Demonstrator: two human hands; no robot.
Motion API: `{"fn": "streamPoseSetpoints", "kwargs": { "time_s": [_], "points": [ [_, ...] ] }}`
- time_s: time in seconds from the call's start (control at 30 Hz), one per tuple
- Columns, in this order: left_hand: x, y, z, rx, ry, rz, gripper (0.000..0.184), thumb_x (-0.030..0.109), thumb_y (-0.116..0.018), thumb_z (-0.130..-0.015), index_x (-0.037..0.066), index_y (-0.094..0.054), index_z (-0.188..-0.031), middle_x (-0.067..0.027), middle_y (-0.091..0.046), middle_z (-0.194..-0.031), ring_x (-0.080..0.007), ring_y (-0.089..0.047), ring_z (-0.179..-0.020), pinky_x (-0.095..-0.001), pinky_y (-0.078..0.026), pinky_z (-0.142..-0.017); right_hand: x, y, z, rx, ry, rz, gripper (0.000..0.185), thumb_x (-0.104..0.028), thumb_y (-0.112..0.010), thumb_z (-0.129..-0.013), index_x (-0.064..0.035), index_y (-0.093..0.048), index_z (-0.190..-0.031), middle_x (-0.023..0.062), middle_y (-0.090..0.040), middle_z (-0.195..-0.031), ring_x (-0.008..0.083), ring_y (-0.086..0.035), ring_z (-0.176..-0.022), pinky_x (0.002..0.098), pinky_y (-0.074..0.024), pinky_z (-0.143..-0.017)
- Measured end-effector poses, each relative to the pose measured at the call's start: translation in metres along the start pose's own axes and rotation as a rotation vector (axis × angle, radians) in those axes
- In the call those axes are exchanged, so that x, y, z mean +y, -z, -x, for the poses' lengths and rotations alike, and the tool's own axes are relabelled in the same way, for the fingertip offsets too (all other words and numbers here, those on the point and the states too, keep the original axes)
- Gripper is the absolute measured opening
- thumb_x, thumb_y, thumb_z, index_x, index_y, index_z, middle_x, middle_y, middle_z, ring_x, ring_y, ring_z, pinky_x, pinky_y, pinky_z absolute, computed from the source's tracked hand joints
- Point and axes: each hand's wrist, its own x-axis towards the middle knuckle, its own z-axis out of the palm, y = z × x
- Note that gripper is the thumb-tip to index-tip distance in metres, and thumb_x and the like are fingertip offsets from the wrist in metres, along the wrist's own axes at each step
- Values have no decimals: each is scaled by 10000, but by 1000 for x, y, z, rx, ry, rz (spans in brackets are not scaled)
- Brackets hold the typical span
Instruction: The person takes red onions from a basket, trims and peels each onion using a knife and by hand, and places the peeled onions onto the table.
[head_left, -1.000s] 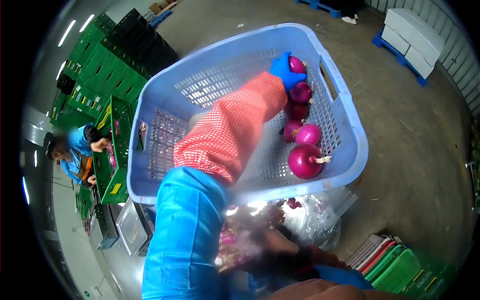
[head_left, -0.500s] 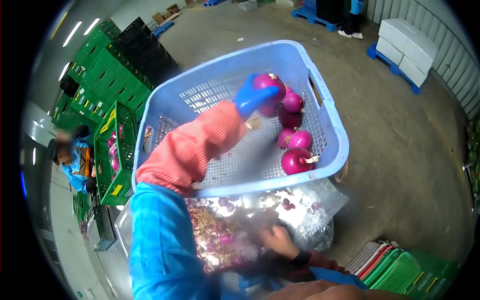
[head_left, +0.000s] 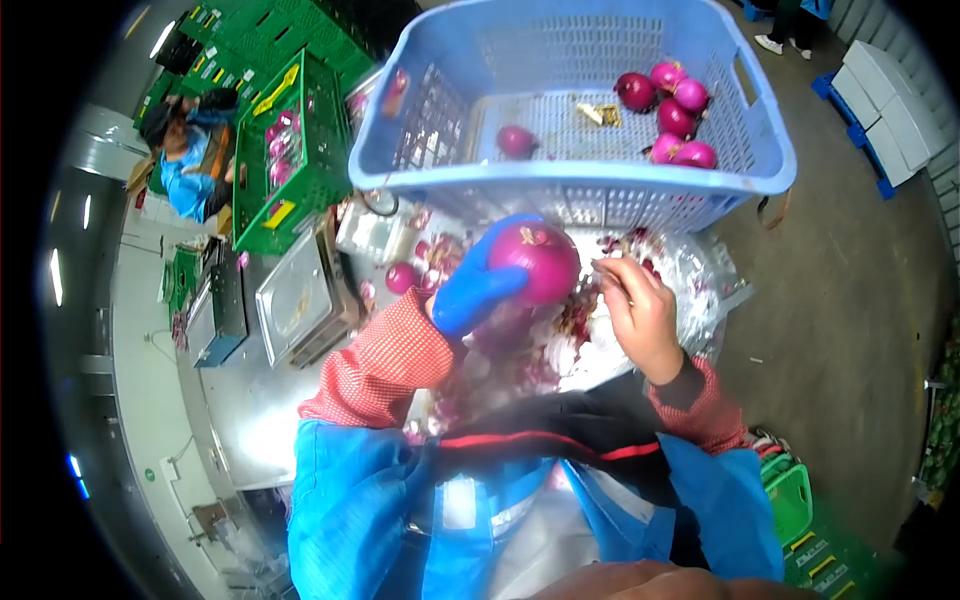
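Note:
My left hand [head_left: 474, 288], in a blue glove, grips a large red onion [head_left: 543, 264] above the peel-strewn metal table. My bare right hand [head_left: 645, 318] is just to the right of that onion, apart from it. Its thumb and fingers are pinched together, and what they hold, if anything, is too small to make out. Behind both hands stands a blue plastic basket [head_left: 570, 178] with several red onions [head_left: 676, 118] at its right side and one onion [head_left: 516, 141] further left. Loose onion skins [head_left: 575, 318] lie under my hands.
A smaller onion [head_left: 402, 277] sits on the table left of my glove. A clear plastic bag [head_left: 715, 285] lies to the right. Further left are a scale [head_left: 308, 295] and a green crate [head_left: 325, 165] of onions, with a co-worker [head_left: 190, 165] beyond. White boxes [head_left: 895, 105] stand far right.
My left hand has come back out of the basket toward me with the onion. My right hand has risen beside it. The view has tilted down, and one onion now lies apart in the basket.

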Motion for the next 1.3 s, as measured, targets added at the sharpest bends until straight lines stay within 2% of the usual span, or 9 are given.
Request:
{"fn": "streamPoseSetpoints", "kwargs": {
  "time_s": [0.23, 0.57, 0.7, 0.9, 1.03, 1.13, 1.17, 1.23, 1.3],
  "points": [
    [-27, 16, 70, 90, -82, -176, 717, 120, -743, -811, 59, -364, -1416, -91, -495, -1339, -216, -480, -1248, -380, -401, -1061, -39, -36, 11, -256, 227, 381, 448, -23, -691, -704, -48, -611, -1145, 92, -622, -863, 268, -642, -716, 362, -516, -631],
    [-13, 18, 131, 222, -131, -182, 828, 228, -834, -729, 60, -370, -1394, -100, -491, -1313, -233, -519, -1199, -379, -463, -996, -25, -81, 43, -210, 191, 459, 441, -77, -687, -731, -70, -623, -1167, 74, -653, -843, 245, -653, -684, 342, -523, -595],
    [-13, 21, 138, 277, -176, -289, 820, 202, -841, -706, 48, -391, -1374, -98, -504, -1291, -216, -532, -1172, -369, -462, -985, -46, -93, 49, -101, 100, 49, 416, -124, -700, -792, -49, -627, -1194, 116, -670, -898, 259, -654, -707, 335, -531, -633],
    [-27, 32, 138, 205, -415, -1061, 957, 179, -869, -655, 45, -347, -1447, -123, -482, -1345, -252, -510, -1214, -384, -408, -1045, -50, -99, 35, -588, -657, -856, 593, -368, -642, -941, -81, -406, -1403, -4, -501, -778, 58, -421, -527, 200, -334, -481],
    [-62, 37, 147, 338, -36, -48, 786, 261, -746, -841, 47, -319, -1465, -142, -492, -1352, -284, -542, -1206, -388, -429, -1036, -37, -125, 61, -400, -709, -1156, 643, -258, -679, -919, -96, -320, -1428, 22, -540, -879, 72, -436, -530, 223, -347, -476],
    [-80, 42, 153, 258, 5, 560, 666, 324, -643, -916, 30, -347, -1434, -140, -544, -1279, -268, -576, -1159, -375, -499, -942, -49, -141, 70, -354, -217, -531, 613, -165, -709, -873, -50, -411, -1397, 32, -576, -841, 122, -603, -775, 315, -509, -725],
    [-73, 37, 155, 275, -6, 675, 658, 333, -638, -918, 23, -357, -1425, -137, -557, -1259, -261, -581, -1151, -374, -509, -924, -56, -134, 69, -431, -301, -450, 537, -212, -702, -882, -37, -483, -1341, 81, -646, -896, 152, -654, -815, 328, -516, -759],
    [-70, 44, 158, 346, -88, 478, 613, 233, -645, -901, -4, -371, -1395, -141, -581, -1230, -242, -578, -1156, -370, -489, -963, -53, -128, 65, -415, -239, -280, 421, -245, -671, -905, -50, -567, -1264, 131, -675, -925, 231, -687, -857, 338, -521, -748],
    [-74, 55, 162, 325, -122, 255, 591, 180, -645, -890, -8, -379, -1384, -143, -583, -1231, -240, -576, -1161, -361, -470, -993, -57, -118, 55, -334, 147, 72, 317, -149, -663, -844, -88, -627, -1153, 108, -657, -951, 309, -668, -798, 380, -526, -657]
  ]
}}
